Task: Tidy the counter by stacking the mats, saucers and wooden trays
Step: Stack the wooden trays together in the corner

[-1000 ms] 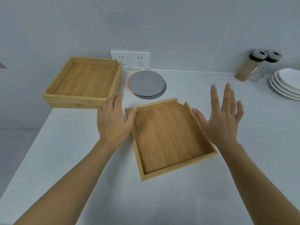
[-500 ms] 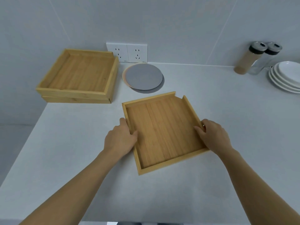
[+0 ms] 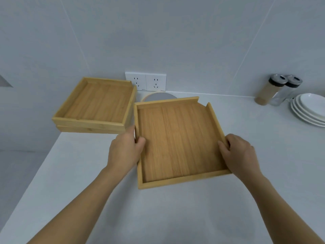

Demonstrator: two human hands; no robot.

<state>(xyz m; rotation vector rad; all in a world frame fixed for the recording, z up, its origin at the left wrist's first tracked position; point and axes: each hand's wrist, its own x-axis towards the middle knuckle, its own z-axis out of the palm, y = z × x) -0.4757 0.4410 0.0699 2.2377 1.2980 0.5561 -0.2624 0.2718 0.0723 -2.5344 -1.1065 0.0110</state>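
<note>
Two wooden trays (image 3: 95, 104) sit stacked at the back left corner of the counter (image 3: 175, 217). The left hand (image 3: 124, 152) grips the left wall of a third wooden tray (image 3: 177, 140), and the right hand (image 3: 241, 154) grips its right wall. Round mats (image 3: 161, 96) peek out behind it. White saucers (image 3: 309, 109) are stacked at the right edge

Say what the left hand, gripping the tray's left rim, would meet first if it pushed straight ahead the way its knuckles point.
Probably the near right corner of the stacked wooden trays: the left hand points at it. Depth is unclear.
</note>
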